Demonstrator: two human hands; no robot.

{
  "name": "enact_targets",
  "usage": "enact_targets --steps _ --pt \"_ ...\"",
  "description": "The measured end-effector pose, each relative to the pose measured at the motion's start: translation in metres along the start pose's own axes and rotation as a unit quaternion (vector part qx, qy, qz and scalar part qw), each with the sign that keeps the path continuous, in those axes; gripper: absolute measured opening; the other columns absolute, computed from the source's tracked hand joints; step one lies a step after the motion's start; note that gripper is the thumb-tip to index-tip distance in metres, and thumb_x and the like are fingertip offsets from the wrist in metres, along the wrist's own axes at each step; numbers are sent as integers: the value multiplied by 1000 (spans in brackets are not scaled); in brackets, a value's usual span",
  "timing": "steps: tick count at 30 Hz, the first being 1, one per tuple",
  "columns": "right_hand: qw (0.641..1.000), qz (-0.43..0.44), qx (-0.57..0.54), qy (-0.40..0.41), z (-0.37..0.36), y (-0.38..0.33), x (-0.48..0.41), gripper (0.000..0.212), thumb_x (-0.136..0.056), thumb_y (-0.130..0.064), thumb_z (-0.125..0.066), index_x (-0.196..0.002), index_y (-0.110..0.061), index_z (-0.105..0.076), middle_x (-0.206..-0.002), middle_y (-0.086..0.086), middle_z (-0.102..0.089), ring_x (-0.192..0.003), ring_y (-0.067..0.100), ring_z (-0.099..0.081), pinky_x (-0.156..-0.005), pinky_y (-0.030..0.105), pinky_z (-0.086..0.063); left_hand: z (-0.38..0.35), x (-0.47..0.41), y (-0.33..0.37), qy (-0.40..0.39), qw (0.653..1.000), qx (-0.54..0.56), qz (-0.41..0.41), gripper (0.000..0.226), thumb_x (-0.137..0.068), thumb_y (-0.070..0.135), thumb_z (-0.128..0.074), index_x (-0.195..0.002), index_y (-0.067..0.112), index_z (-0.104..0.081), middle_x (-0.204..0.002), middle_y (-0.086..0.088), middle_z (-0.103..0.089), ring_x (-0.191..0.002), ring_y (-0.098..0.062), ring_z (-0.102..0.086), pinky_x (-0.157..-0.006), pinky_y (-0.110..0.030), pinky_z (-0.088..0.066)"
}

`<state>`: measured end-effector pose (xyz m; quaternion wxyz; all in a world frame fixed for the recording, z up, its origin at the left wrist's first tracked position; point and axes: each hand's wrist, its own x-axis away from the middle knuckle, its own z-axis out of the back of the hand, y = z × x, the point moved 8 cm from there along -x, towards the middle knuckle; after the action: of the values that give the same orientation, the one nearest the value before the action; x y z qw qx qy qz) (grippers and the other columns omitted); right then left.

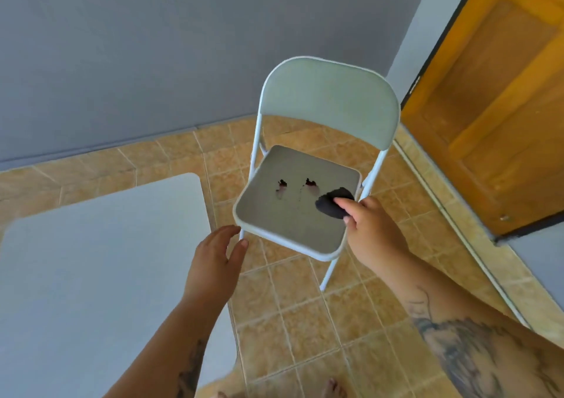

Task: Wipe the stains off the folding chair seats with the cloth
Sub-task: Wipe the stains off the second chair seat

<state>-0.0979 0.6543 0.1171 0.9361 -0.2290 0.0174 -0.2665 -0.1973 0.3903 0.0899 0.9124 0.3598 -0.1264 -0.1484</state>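
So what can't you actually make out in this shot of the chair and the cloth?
Head view only:
- Seat beneath the dark cloth: covered, so any stain there is unknown.
- Right hand hides the seat's right edge.
- Left hand: touching the seat corner or just short of it, unclear.
- Chair's rear legs: behind the seat.
- White table: cut off at the left edge.

Your left hand [213, 254] reaches forward, palm down, fingers [232, 235] loosely spread, gripping nothing. Your right hand [370, 229] is extended, its fingers curled and pinching closed; both forearms are bare and tattooed.
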Motion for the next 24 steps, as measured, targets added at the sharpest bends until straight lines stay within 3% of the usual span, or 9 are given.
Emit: enact_targets --steps 5,8,14,18,20,22,24 --pt "998 -38 -19 -41 -29 50 -55 41 -98 -19 -40 -136 -34 -47 -126 4 -45 -95 21 -52 -73 32 -43 -36 -39 -5 -23 998 -36 36 39 -95 40 -51 -130 25 -57 -136 7 -55 -125 -18 -49 -104 -36 -40" --pt "996 -70 -40 -35 -48 76 -92 41 -99 -19 -39 -137 -34 -46 -126 6 -45 -88 20 -50 -71 32 -43 -54 -85 -16 -32 996 -67 39 38 -94 42 -51 -129 27 -56 -136 5 -56 -119 -21 -53 -102 -39 -44" --pt "995 -94 -26 2 -125 137 -200 42 -98 -16 -42 -139 -27 -45 -126 15 -45 -100 31 -52 -76 31 -36 -138 -193 -67 -4 995 -72 67 38 -94 38 -49 -131 27 -54 -138 5 -52 -115 -28 -54 -99 -47 -45" --pt "993 -117 -4 8 -204 176 -284 42 -100 -18 -38 -141 -27 -44 -132 16 -41 -112 37 -49 -85 36 -38 -192 -258 -128 60 986 -137 71 40 -95 30 -47 -132 16 -54 -142 -5 -51 -129 -33 -43 -110 -45 -33" --pt "991 -136 10 7 -242 185 -323 42 -100 -17 -37 -140 -26 -44 -136 15 -40 -117 37 -46 -86 33 -35 -224 -275 -157 84 979 -145 118 47 -98 33 -42 -142 16 -43 -153 -5 -38 -142 -29 -28 -118 -44 -18" --pt "994 -111 6 21 -275 169 -347 41 -98 -16 -38 -137 -25 -47 -138 12 -40 -117 35 -47 -89 34 -37 -256 -277 -176 92 965 -191 157 52 -99 39 -33 -149 22 -30 -160 1 -22 -148 -23 -15 -119 -45 -5" --pt "1000 -12 10 9 -304 126 -348 41 -92 -14 -43 -130 -25 -53 -131 11 -46 -109 35 -51 -86 38 -42 -271 -278 -181 102 960 -215 149 52 -100 38 -31 -150 25 -27 -161 2 -19 -148 -22 -13 -119 -47 -5"
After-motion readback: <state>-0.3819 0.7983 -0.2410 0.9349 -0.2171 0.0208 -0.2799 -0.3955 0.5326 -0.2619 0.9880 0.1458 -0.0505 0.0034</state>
